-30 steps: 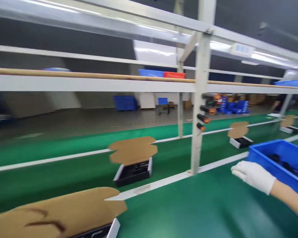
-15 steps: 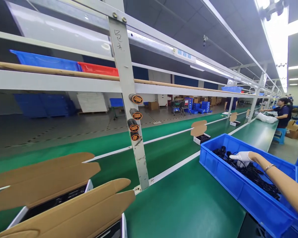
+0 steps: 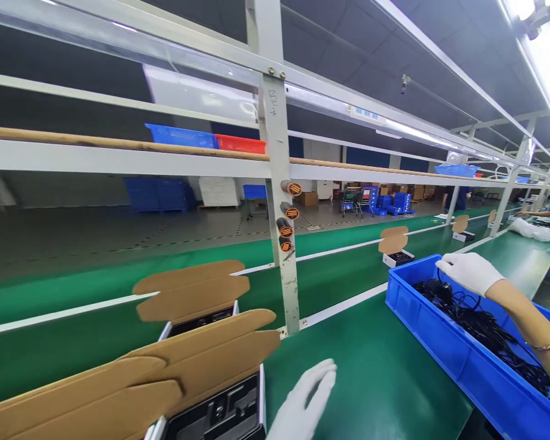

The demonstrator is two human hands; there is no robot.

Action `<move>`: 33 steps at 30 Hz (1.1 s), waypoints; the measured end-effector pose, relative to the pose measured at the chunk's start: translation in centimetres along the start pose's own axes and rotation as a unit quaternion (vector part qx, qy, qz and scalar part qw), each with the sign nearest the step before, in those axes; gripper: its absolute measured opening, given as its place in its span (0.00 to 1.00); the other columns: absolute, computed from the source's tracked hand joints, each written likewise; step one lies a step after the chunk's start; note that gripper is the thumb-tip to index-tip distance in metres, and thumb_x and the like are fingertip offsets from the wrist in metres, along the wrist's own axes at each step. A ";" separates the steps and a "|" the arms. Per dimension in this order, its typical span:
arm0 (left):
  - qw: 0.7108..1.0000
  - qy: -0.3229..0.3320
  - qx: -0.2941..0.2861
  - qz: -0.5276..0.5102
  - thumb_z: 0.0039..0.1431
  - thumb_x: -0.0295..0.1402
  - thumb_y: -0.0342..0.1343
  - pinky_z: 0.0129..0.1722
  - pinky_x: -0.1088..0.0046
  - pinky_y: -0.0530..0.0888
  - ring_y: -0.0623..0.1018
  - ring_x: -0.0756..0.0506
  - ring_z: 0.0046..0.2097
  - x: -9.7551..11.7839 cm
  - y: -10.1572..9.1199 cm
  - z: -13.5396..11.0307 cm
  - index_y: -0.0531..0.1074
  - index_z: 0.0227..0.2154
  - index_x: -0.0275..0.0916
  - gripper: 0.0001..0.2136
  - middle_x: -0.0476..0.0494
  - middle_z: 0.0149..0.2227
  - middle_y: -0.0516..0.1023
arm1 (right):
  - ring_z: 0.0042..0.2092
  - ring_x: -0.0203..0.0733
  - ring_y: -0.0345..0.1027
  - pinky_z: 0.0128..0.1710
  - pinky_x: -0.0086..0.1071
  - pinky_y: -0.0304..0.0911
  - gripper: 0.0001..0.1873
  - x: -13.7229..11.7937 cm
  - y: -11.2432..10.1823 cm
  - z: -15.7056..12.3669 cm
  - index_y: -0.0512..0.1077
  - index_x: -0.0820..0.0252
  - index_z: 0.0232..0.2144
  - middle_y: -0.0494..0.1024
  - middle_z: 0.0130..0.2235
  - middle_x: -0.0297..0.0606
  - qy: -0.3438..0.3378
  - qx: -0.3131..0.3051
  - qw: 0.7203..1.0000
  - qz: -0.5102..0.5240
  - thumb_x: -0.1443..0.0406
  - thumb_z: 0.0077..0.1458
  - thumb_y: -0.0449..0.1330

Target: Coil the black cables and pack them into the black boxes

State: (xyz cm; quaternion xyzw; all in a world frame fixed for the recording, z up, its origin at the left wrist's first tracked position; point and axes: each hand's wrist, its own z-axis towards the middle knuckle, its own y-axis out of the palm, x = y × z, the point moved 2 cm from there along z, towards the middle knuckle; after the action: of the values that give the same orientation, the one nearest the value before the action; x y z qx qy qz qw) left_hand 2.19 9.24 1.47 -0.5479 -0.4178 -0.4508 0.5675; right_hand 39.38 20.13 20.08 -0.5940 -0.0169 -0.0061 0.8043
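My right hand (image 3: 471,272), in a white glove, is raised over the blue bin (image 3: 433,339) at the right. Its fingers are pinched on a black cable (image 3: 439,276) that hangs toward the heap of black cables (image 3: 479,324) inside. At the bottom middle, my left hand (image 3: 302,403), gloved too, is open above the green work surface with fingers stretched out. Nothing shows in it. Just left of it is an open carton (image 3: 220,357) with its brown lid up and a black tray (image 3: 220,410) inside holding black parts.
Further open cartons stand on the green belt (image 3: 339,263), one (image 3: 398,256) beyond the bin. A white upright post (image 3: 289,293) with orange-ended black cylinders (image 3: 285,229) rises ahead. A shelf rail (image 3: 119,156) crosses at head height. At the far right a person's arm is partly visible.
My right hand has risen out of the cable heap with a cable in its fingers. My left hand has come into view at the bottom. The view has swung left.
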 end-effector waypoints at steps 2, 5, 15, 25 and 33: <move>0.996 -0.015 -0.037 -0.085 0.59 0.51 0.53 0.61 0.54 0.65 0.75 0.38 0.53 0.8 1.8 1.4 0.74 0.48 0.43 0.22 0.40 0.53 0.77 | 0.37 0.49 0.74 0.34 0.33 0.55 0.19 -2.4 -0.1 -0.4 0.74 0.58 0.33 0.81 0.35 0.46 -0.028 0.004 1.000 -0.010 0.58 0.64 0.46; 0.966 -0.038 -0.081 -0.244 0.53 0.54 0.58 0.55 0.56 0.69 0.76 0.39 0.48 2.4 4.2 3.8 0.71 0.51 0.38 0.29 0.34 0.55 0.72 | 0.35 0.44 0.74 0.32 0.31 0.54 0.18 -6.5 -0.3 -1.6 0.73 0.56 0.30 0.81 0.33 0.39 -0.102 0.025 0.994 0.004 0.59 0.65 0.46; 0.783 -0.100 -0.087 -0.608 0.56 0.42 0.63 0.21 0.83 0.62 0.66 0.58 0.23 2.4 1.9 1.4 0.71 0.39 0.38 0.14 0.50 0.34 0.70 | 0.22 0.33 0.64 0.23 0.30 0.44 0.15 -21.3 4.3 -10.1 0.70 0.56 0.22 0.72 0.21 0.28 -0.424 0.007 0.898 0.117 0.63 0.60 0.54; 0.905 0.007 0.136 -0.403 0.47 0.47 0.69 0.19 0.77 0.57 0.64 0.56 0.21 -1.8 -5.5 -3.6 0.73 0.38 0.40 0.20 0.50 0.30 0.74 | 0.32 0.43 0.68 0.35 0.37 0.66 0.25 -32.0 5.0 7.5 0.70 0.60 0.40 0.72 0.34 0.39 -0.207 0.299 0.833 0.417 0.46 0.52 0.60; 0.854 -0.005 0.141 -0.501 0.58 0.53 0.57 0.23 0.76 0.68 0.70 0.53 0.23 -1.2 -7.6 -4.0 0.67 0.29 0.39 0.20 0.50 0.27 0.72 | 0.35 0.47 0.71 0.38 0.38 0.67 0.16 -33.5 3.8 7.0 0.73 0.61 0.36 0.77 0.35 0.45 -0.200 0.355 0.837 0.366 0.55 0.55 0.56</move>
State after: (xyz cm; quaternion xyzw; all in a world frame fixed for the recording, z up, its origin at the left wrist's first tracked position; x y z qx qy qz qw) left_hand -5.58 5.40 1.98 -0.1808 -0.6979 -0.6077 0.3332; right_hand 5.91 27.57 17.35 -0.2193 0.0405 0.4143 0.8824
